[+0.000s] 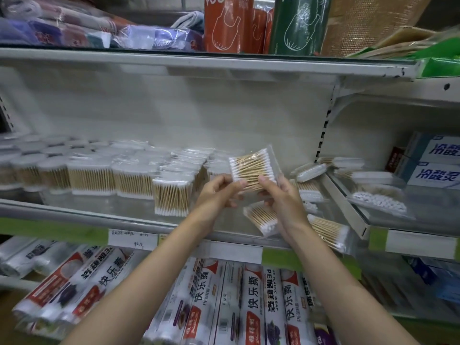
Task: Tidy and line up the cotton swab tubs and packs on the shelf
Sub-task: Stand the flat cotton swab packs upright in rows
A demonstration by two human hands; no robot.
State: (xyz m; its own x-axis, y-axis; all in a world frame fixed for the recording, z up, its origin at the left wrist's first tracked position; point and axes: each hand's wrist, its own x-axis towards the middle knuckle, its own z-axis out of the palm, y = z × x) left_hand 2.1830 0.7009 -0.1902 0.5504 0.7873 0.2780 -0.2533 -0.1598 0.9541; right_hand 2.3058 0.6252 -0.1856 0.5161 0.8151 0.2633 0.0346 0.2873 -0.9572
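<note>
White shelf (74, 207) lined with swab tubs (89, 175) at left; loose swab packs (328, 232) scattered at right; one clear swab pack (252, 170) held above the shelf, pinched by left hand (219, 192) and right hand (283, 200)

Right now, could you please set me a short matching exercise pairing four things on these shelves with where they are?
Things:
1. held swab pack
2. round swab tubs
3. cling wrap rolls
4. orange bag rolls

Places:
A. top shelf
B. shelf below the swabs
C. in both hands
D. far left of the swab shelf

Pairs: 1-C, 2-D, 3-B, 4-A
</note>
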